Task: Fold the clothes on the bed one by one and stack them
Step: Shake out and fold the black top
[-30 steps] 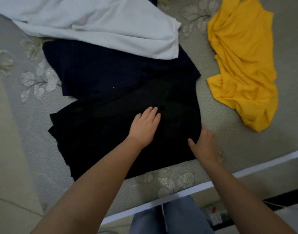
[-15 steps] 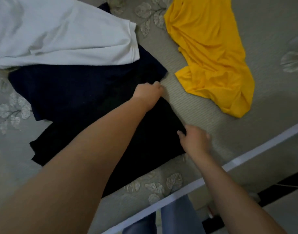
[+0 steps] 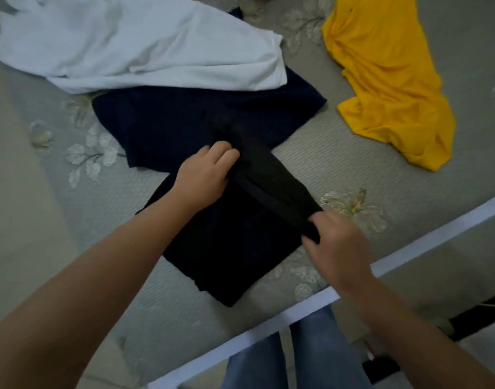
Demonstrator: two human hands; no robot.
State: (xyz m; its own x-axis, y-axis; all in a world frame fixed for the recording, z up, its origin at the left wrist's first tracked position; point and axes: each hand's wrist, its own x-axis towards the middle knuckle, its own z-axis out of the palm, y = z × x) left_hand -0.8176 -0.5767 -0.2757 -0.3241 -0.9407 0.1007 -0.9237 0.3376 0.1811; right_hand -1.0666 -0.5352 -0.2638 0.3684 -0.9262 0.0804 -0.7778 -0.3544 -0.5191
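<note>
A black garment [image 3: 229, 242] lies on the grey floral bed sheet [image 3: 353, 169] near the front edge. Its right side is lifted and folded over towards the left. My left hand [image 3: 205, 175] grips the far end of that lifted edge. My right hand [image 3: 336, 242] pinches the near end of the same edge. Behind it a dark navy garment [image 3: 184, 119] lies flat, partly under a white garment [image 3: 139, 43]. A crumpled yellow garment [image 3: 386, 80] lies to the right, apart from the others.
The bed's white edge strip [image 3: 409, 248] runs diagonally across the lower right. Below it are my legs in blue jeans [image 3: 296, 357] and a bit of floor. Bare sheet shows to the left and between the black and yellow garments.
Both hands went from resting on the flat black garment to gripping its right edge and have lifted that edge leftwards over the garment. The camera view has shifted.
</note>
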